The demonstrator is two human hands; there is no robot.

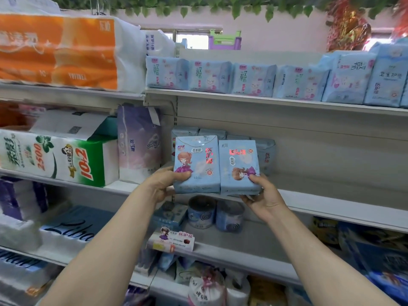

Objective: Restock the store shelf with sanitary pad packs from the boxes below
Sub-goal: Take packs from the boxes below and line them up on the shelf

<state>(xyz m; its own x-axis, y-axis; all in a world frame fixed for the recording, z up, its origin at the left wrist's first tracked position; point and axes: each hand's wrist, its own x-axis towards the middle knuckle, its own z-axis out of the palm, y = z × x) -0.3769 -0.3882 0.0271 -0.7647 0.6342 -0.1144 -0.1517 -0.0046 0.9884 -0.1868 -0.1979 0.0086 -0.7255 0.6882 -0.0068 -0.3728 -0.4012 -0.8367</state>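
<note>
White metal store shelving fills the view, and the person stands facing the middle shelf with both arms raised to it. Left hand grips the lower left corner of one light-blue sanitary pad pack, thumb on the printed face and fingers curled behind; right hand grips the lower right corner of a second pack the same way. Both packs stand upright, long axis vertical, faces toward the person, touching edge to edge; the left one reads right way up, the right one appears inverted. They sit at the front lip of the middle shelf, whether resting on it or held just above cannot be told. Directly behind them, toward the back panel, stands a short row of like packs, so the coming push would run straight away from the hands and stop against that row. To the right the shelf board lies bare and is nearer the right hand. To the left, tissue packs stand close to the left pack. Above, the upper shelf carries a line of blue pad packs; below, round tins and a small carton sit clear of the path.
</note>
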